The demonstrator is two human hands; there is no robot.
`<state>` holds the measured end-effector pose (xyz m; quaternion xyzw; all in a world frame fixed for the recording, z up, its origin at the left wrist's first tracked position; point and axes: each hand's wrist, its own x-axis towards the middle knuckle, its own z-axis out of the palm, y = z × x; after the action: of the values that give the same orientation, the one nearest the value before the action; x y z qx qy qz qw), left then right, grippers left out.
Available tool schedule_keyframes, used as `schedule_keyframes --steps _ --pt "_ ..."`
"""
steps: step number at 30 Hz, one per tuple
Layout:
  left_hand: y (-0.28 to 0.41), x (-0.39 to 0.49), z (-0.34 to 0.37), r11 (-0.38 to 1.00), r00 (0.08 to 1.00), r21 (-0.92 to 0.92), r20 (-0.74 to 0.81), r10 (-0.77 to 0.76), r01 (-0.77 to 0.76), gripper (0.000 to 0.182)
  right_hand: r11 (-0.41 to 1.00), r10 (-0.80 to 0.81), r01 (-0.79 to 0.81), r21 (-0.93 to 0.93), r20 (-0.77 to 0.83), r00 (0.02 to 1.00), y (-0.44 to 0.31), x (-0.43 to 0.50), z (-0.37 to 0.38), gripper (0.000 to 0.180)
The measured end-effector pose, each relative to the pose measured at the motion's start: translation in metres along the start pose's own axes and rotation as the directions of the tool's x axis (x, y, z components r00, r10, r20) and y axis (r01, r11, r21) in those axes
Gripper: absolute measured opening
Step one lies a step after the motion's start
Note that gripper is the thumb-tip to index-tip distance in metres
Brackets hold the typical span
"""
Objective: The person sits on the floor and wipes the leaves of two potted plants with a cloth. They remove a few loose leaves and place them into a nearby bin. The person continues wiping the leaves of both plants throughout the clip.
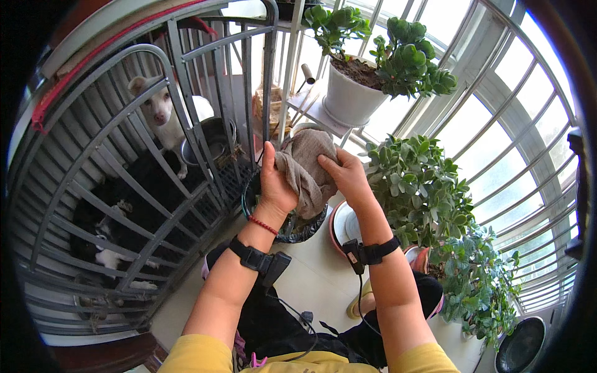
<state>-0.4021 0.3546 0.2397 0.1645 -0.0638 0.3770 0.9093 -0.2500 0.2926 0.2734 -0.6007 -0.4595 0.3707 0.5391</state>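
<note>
Between my two hands is a crumpled grey-brown cloth (310, 163), raised above the floor. My left hand (276, 184) holds its left side, palm turned up and thumb pointing away from me. My right hand (347, 175) pinches the right side, with the thumb lying on top of the fabric. Below the cloth stands a bin with a dark plastic liner (303, 233), partly hidden by the cloth and my left hand. To the right of the bin a round pinkish-rimmed container (339, 226) rests on the pale tiles, half covered by my right forearm.
A metal dog cage (135, 186) fills the left, with a white dog (161, 112) and a black-and-white dog (109, 254) inside. A white-potted jade plant (354, 91) stands on a shelf ahead. Leafy plants (419, 186) line the barred window at right. Cables hang from my wrist straps.
</note>
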Motion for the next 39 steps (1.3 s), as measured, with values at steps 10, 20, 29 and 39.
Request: schedule_keyframes --steps 10,20,29,39 --pt "-0.023 -0.014 -0.002 0.994 0.998 -0.085 -0.012 -0.068 0.067 0.052 0.781 -0.506 0.409 -0.473 -0.094 0.858 -0.041 0.027 -0.016 0.012" --pt "-0.013 -0.019 -0.008 -0.042 0.894 0.998 0.05 0.445 -0.035 0.013 0.57 -0.595 0.555 -0.606 0.161 0.787 -0.052 0.042 -0.038 0.016" --pt "0.045 0.013 -0.035 -0.275 0.977 0.961 0.081 0.197 -0.024 0.027 0.66 -0.553 0.578 -0.48 0.209 0.806 -0.05 0.036 -0.042 0.016" --pt "0.064 0.003 -0.004 -0.431 0.958 0.903 0.127 0.256 -0.004 0.026 0.694 -0.333 0.306 -0.652 0.087 0.939 0.001 0.01 -0.069 0.027"
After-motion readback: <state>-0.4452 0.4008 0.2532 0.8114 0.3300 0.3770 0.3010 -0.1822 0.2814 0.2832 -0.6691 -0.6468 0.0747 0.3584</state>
